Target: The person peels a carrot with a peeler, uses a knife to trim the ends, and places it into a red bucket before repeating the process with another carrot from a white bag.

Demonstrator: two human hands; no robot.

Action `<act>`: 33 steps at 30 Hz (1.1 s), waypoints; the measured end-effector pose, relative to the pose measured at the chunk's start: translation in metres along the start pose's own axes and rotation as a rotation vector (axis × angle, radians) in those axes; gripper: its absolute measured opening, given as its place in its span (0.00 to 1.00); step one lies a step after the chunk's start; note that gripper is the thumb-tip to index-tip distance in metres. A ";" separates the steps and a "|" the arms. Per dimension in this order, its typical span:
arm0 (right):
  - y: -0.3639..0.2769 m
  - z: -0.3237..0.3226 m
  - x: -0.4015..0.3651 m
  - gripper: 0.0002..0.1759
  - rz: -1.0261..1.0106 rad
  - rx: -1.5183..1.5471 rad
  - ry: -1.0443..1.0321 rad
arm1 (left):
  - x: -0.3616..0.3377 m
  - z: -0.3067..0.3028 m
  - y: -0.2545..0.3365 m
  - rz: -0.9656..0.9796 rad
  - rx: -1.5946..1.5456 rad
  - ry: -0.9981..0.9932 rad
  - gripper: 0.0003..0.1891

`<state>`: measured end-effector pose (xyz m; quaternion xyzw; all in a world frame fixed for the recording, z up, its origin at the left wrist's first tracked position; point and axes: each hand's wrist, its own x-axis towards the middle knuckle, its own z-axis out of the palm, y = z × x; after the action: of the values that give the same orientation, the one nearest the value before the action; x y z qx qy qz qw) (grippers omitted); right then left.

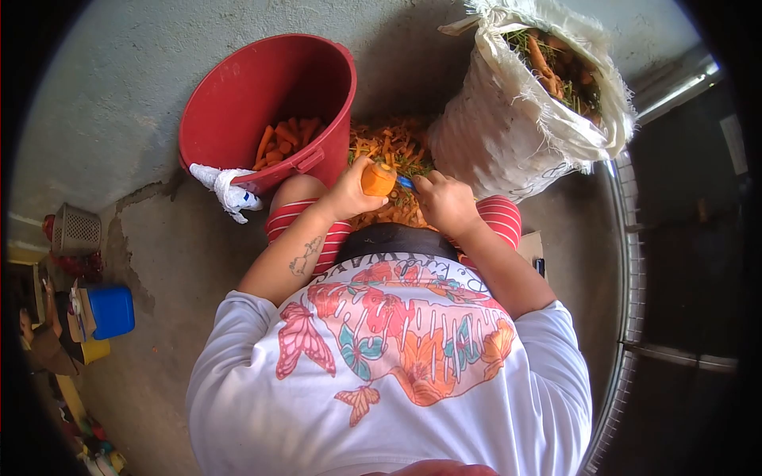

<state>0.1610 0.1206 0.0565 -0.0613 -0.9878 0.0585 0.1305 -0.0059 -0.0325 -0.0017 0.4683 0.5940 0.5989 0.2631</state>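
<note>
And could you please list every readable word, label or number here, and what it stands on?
No text is surely legible.
Shirt: lettering near the hem, creased, too unclear to quote.
White sack: dark print low on its side, too small to read.
Carrot: none visible.

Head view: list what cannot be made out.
In the head view:
Exact type of the slim blue tool: too small, partly hidden by right hand.
Palm side of the thick orange carrot: hidden by left hand.
Floor of the round red plastic bucket: under orange carrot pieces.
Lower contents of the white woven sack: behind its wall.
</note>
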 end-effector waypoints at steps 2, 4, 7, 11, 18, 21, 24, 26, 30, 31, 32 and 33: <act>0.005 0.007 0.003 0.08 0.007 0.008 -0.010 | 0.000 -0.003 -0.011 -0.108 -0.232 -0.039 0.27; 0.007 0.012 0.007 0.07 0.010 0.023 0.002 | 0.001 -0.004 -0.006 -0.251 -0.447 -0.060 0.26; 0.007 0.011 0.016 0.08 0.059 0.016 -0.058 | 0.005 -0.009 0.002 -0.411 -0.748 -0.154 0.25; 0.067 0.050 0.000 0.10 0.333 -0.079 -0.428 | 0.002 -0.011 0.019 -0.331 -1.073 -0.473 0.25; 0.025 -0.009 0.007 0.07 0.278 -0.063 -0.046 | 0.006 -0.016 0.024 -0.217 -0.879 -0.573 0.30; 0.011 -0.038 -0.006 0.08 0.301 -0.079 0.001 | 0.007 -0.018 0.035 -0.091 -0.657 -0.544 0.30; 0.012 -0.048 -0.031 0.09 0.378 -0.163 -0.056 | 0.009 -0.022 0.048 0.042 -0.368 -0.515 0.29; 0.018 -0.050 -0.055 0.11 0.475 -0.225 -0.139 | 0.010 -0.027 0.065 0.181 -0.125 -0.452 0.29; 0.023 -0.022 -0.102 0.15 0.648 -0.340 -0.248 | 0.013 -0.042 0.087 0.417 0.473 -0.021 0.27; 0.021 -0.023 -0.105 0.16 0.670 -0.374 -0.246 | 0.015 -0.047 0.088 0.413 0.644 0.168 0.29; 0.017 -0.028 -0.108 0.17 0.664 -0.367 -0.258 | 0.020 -0.055 0.086 0.378 0.774 0.314 0.31; 0.018 -0.029 -0.112 0.16 0.654 -0.363 -0.253 | 0.025 -0.062 0.083 0.337 0.900 0.460 0.34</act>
<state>0.2778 0.1265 0.0541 -0.3870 -0.9188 -0.0713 -0.0308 -0.0509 -0.0528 0.0927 0.4801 0.7512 0.4060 -0.2008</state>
